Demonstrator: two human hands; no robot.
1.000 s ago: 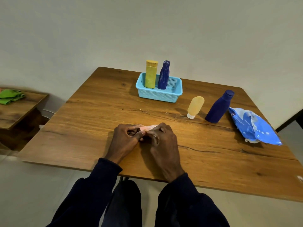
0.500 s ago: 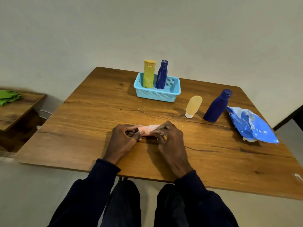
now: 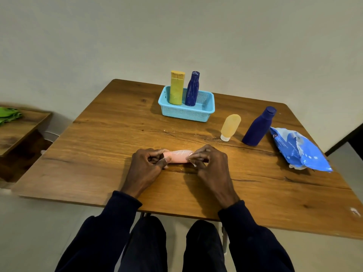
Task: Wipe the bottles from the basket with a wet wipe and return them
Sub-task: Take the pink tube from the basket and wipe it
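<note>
A pink bottle lies sideways on the wooden table between my hands. My left hand grips its left end. My right hand pinches a white wet wipe against its right end; most of the wipe is hidden under my fingers. The light blue basket at the back holds a yellow bottle and a dark blue bottle, both upright. To its right on the table stand a pale orange bottle, cap down, and a larger dark blue bottle.
A blue wet wipe pack lies near the table's right edge. A lower wooden side table with a green cloth stands to the left. A wall runs behind the table.
My right hand has slid to the right along the pink bottle, so more of the bottle shows between my hands. My left hand has stayed at the left end.
</note>
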